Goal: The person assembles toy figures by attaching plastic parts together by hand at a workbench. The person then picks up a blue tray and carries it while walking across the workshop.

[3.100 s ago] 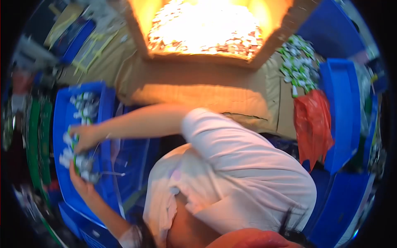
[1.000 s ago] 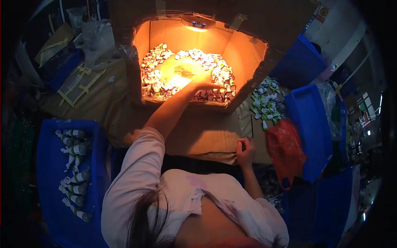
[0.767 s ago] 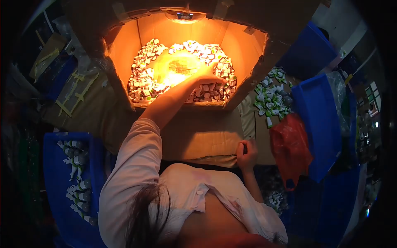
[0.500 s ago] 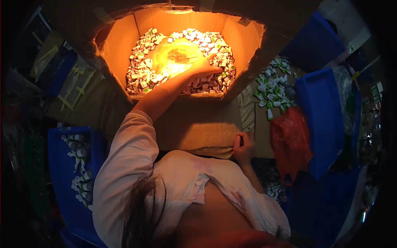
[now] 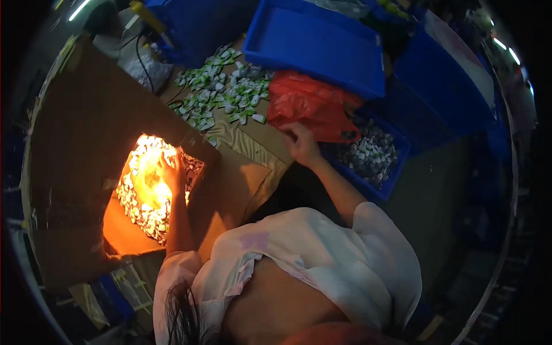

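My left hand [image 5: 172, 171] is inside the brightly lit cardboard box [image 5: 86, 167], over a heap of small pale pieces [image 5: 150, 221]. Glare hides its fingertips and anything between them. My right hand [image 5: 303, 145] has its fingers curled, beside the lower left edge of a red plastic bag [image 5: 305, 100]; whatever those fingers may hold is hidden. Many white and green parts [image 5: 221, 89] lie loose on the brown work surface [image 5: 238, 172], beyond both hands.
An upright-edged blue tray [image 5: 313, 40] lies behind the red bag. To the right of my right hand, a lower blue bin [image 5: 397, 164] contains small white and grey pieces [image 5: 371, 152]. More blue containers [image 5: 437, 80] stand at the upper right.
The view has swung to the right, so the lit box now appears at the left. My right hand has moved up to the red bag. My left hand remains in the box.
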### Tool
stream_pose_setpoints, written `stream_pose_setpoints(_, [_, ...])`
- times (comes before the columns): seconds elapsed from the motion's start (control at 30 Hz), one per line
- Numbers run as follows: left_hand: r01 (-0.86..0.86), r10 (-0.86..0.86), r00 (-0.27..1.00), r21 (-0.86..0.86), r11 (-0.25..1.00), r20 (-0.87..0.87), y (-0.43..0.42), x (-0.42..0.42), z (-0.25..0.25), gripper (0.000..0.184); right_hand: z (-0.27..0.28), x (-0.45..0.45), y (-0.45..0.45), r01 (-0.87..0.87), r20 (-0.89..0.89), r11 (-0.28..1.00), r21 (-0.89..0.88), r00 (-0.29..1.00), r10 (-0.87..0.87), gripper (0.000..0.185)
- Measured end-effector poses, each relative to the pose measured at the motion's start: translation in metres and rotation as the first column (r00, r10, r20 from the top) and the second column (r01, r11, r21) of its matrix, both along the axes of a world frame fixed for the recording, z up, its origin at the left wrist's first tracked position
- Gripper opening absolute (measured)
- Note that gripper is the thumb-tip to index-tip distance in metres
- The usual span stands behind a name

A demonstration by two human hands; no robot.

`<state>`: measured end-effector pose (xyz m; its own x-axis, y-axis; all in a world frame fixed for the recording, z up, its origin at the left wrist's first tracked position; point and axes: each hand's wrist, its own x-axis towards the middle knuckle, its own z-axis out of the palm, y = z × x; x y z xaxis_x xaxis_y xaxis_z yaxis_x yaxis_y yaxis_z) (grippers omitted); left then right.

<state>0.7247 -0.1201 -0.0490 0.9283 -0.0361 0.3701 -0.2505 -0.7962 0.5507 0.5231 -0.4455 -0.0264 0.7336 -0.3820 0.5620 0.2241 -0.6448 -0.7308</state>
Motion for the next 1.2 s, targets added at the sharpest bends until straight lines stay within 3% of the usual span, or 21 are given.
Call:
stream_pose_setpoints(0.03, [0.054, -0.042, 0.997, -0.174, 0.983, 0.068, 0.002, -0.009, -0.006, 0.049, 0.022, -0.015, -0.030, 0.176, -0.014, 0.983, 0.044, 0.984, -0.175, 0.017])
stream_pose_setpoints(0.1, [0.113, -0.122, 0.941, 0.048, 0.992, 0.314, -0.020, -0.058, 0.027, 0.034, 0.044, -0.042, -0.107, 0.535, -0.028, 0.822, 0.195, 0.841, -0.540, 0.019])
stream_pose_setpoints(0.13, [0.178, -0.180, 0.937, 0.035, 0.983, 0.299, -0.035, -0.082, 0.031, 0.030, 0.038, -0.056, -0.159, 0.644, 0.056, 0.749, 0.157, 0.751, -0.658, 0.025])
stream_pose_setpoints(0.2, [0.381, -0.380, 0.907, 0.035, 0.924, 0.183, -0.064, -0.127, 0.021, 0.027, 0.021, -0.080, -0.251, 0.865, -0.086, 0.490, -0.109, 0.483, -0.871, 0.045])
stream_pose_setpoints(0.23, [0.496, -0.502, 0.852, 0.079, 0.865, 0.145, -0.082, -0.146, 0.016, 0.027, 0.006, -0.083, -0.292, 0.867, -0.078, 0.487, -0.106, 0.481, -0.873, 0.045])
stream_pose_setpoints(0.3, [0.700, -0.702, 0.713, 0.057, 0.711, 0.000, -0.125, -0.184, 0.013, 0.028, -0.039, -0.083, -0.362, 0.849, -0.286, 0.520, -0.093, 0.477, -0.831, 0.066])
stream_pose_setpoints(0.37, [0.776, -0.771, 0.630, 0.022, 0.631, -0.094, -0.157, -0.194, -0.010, 0.028, -0.093, -0.070, -0.421, 0.699, -0.422, 0.669, 0.253, 0.702, -0.574, 0.069])
stream_pose_setpoints(0.43, [0.775, -0.758, 0.629, 0.068, 0.628, -0.173, -0.181, -0.182, -0.026, 0.025, -0.099, -0.054, -0.426, 0.542, -0.504, 0.629, 0.558, 0.823, -0.262, 0.062])
stream_pose_setpoints(0.5, [0.769, -0.739, 0.628, 0.048, 0.638, -0.245, -0.198, -0.167, -0.025, 0.018, -0.091, -0.039, -0.420, 0.637, -0.656, 0.563, 0.526, 0.726, -0.208, 0.053])
stream_pose_setpoints(0.53, [0.754, -0.718, 0.640, 0.046, 0.655, -0.275, -0.202, -0.160, -0.028, 0.016, -0.083, -0.037, -0.420, 0.640, -0.649, 0.548, 0.539, 0.730, -0.215, 0.053])
stream_pose_setpoints(0.6, [0.700, -0.645, 0.640, -0.029, 0.714, -0.418, -0.201, -0.145, -0.036, 0.010, -0.065, -0.040, -0.416, 0.751, -0.779, 0.586, 0.305, 0.551, -0.300, 0.039])
stream_pose_setpoints(0.77, [0.766, -0.680, 0.593, 0.042, 0.641, -0.432, -0.202, -0.122, -0.055, 0.010, -0.006, -0.100, -0.392, 0.775, -0.727, 0.574, 0.263, 0.551, -0.410, 0.031])
stream_pose_setpoints(0.8, [0.761, -0.628, 0.592, 0.093, 0.642, -0.505, -0.207, -0.122, -0.048, 0.011, -0.004, -0.123, -0.383, 0.775, -0.699, 0.585, 0.239, 0.555, -0.450, 0.031])
stream_pose_setpoints(0.9, [0.773, -0.549, 0.567, 0.168, 0.611, -0.614, -0.218, -0.122, -0.045, 0.014, -0.011, -0.219, -0.349, 0.755, -0.612, 0.529, 0.387, 0.640, -0.464, 0.026])
stream_pose_setpoints(0.97, [0.794, -0.527, 0.550, 0.210, 0.571, -0.647, -0.211, -0.117, -0.045, 0.016, 0.019, -0.286, -0.275, 0.664, -0.489, 0.408, 0.627, 0.743, -0.457, 0.027])
stream_pose_setpoints(1.0, [0.822, -0.583, 0.510, 0.158, 0.548, -0.632, -0.210, -0.115, -0.051, 0.014, 0.036, -0.317, -0.235, 0.698, -0.508, 0.314, 0.643, 0.697, -0.507, 0.027])
stream_pose_setpoints(1.1, [0.905, -0.683, 0.374, 0.088, 0.415, -0.627, -0.211, -0.083, -0.058, 0.012, 0.055, -0.409, -0.104, 0.798, -0.680, -0.025, 0.602, 0.497, -0.539, 0.031])
stream_pose_setpoints(1.2, [0.938, -0.750, 0.277, 0.000, 0.346, -0.600, -0.234, -0.082, -0.061, 0.012, 0.055, -0.500, 0.014, 0.854, -0.738, -0.249, 0.457, 0.207, -0.642, 0.029])
